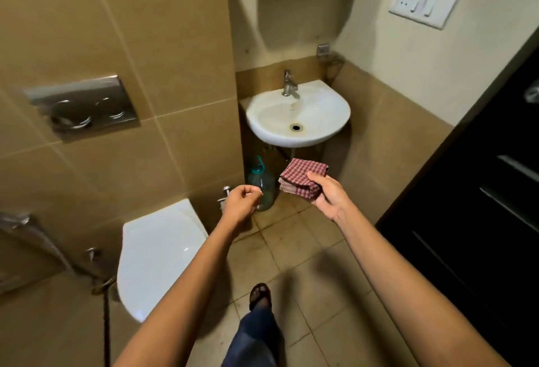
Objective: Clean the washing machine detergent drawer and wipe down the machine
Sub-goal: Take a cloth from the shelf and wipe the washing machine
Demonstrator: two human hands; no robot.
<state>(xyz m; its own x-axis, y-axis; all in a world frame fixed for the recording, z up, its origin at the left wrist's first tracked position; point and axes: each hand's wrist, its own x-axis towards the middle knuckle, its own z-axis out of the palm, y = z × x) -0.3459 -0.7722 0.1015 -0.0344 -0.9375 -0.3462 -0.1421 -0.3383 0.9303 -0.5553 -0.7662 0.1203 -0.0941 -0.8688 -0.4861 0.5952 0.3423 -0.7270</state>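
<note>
Hands first: your left hand [240, 201] has its fingers curled in, with nothing visibly held. Your right hand [328, 194] pinches the folded checked cloth [303, 175], thumb on top, fingers underneath. The cloth sticks out past your fingertips, up and left toward the sink [335, 104], which sits straight beyond and well apart. The tap [289, 83] is at its back edge. Your right hand is nearer the basin's front edge. Likely next: wet the cloth, left hand free for the tap. Washing machine and detergent drawer not in view.
</note>
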